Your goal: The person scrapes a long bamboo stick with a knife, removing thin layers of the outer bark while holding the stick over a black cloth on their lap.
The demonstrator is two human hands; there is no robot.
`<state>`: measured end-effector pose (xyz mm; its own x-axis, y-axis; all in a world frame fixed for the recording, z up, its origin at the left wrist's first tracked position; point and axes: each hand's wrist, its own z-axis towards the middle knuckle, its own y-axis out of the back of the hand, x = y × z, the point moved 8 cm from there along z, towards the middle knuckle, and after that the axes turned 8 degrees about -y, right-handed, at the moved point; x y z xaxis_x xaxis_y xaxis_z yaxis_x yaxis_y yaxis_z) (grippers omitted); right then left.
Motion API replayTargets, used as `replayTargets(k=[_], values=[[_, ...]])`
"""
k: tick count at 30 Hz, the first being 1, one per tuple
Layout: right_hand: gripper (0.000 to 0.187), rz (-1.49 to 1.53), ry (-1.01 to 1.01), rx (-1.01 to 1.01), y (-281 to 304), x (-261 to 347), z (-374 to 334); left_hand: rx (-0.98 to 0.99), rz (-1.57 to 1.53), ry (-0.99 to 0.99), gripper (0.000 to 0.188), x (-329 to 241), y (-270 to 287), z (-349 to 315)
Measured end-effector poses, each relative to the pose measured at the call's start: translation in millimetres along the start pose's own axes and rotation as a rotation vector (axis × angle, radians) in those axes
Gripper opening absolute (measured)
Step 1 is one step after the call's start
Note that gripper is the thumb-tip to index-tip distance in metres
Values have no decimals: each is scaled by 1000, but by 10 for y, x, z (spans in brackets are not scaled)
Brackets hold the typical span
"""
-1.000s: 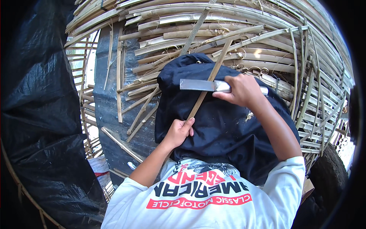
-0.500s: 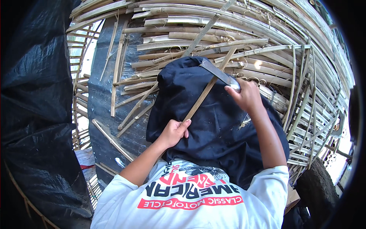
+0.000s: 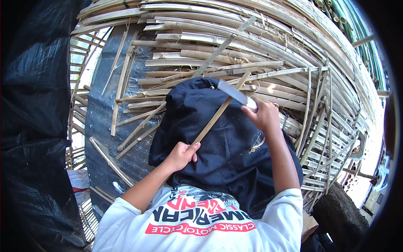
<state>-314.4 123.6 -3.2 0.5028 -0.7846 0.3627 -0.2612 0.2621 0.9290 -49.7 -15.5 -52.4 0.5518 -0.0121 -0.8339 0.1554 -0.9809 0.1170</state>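
Note:
A narrow bamboo strip (image 3: 214, 119) slants up and away over the black cloth (image 3: 201, 164) that covers my lap. Its near end is closed in my left hand (image 3: 180, 157), thumb on top. My right hand (image 3: 265, 116) is wrapped round the handle of a knife with a broad, flat metal blade (image 3: 231, 92). The blade lies across the strip toward its far end, slightly blurred. Most of the knife's handle is hidden by my fingers. A pale curl of shaving (image 3: 257, 147) rests on the cloth beside my right forearm.
Long split bamboo slats (image 3: 197, 54) are piled beyond my lap, with thin loose strips (image 3: 140, 126) on a dark sheet (image 3: 100, 130) at left. A black tarp (image 3: 33, 126) hangs at the far left. Slatted bamboo (image 3: 323, 164) and a dark log (image 3: 342, 210) stand at right.
The whole view has shifted a little, so the scene sits further left and lower. The knife has moved slightly along the strip and blurs; both hands keep their hold.

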Motion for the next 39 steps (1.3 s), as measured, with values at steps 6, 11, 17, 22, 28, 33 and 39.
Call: replayTargets(k=[6, 11, 17, 22, 28, 33, 39], values=[[64, -110, 170, 270, -67, 421, -311, -3, -24, -34, 60, 74, -18, -17], [63, 44, -214, -4, 210, -103, 139, -52, -45, -69, 62, 18, -24, -25], [58, -52, 180, 271, -35, 432, -278, -25, -17, -85, 60, -3, 6, -2], [28, 882, -336, 610, -131, 187, -406, 0, -60, -55, 59, 73, -9, -37], [16, 867, -235, 328, 192, -46, -315, 88, -58, -5, 57, 28, 59, -26], [17, 716, -319, 330, 70, -30, -596, 132, 17, 85, 52, 53, 191, -159], [21, 847, -414, 351, 8, -212, -718, 81, 153, 42, 49, -20, 272, -173]])
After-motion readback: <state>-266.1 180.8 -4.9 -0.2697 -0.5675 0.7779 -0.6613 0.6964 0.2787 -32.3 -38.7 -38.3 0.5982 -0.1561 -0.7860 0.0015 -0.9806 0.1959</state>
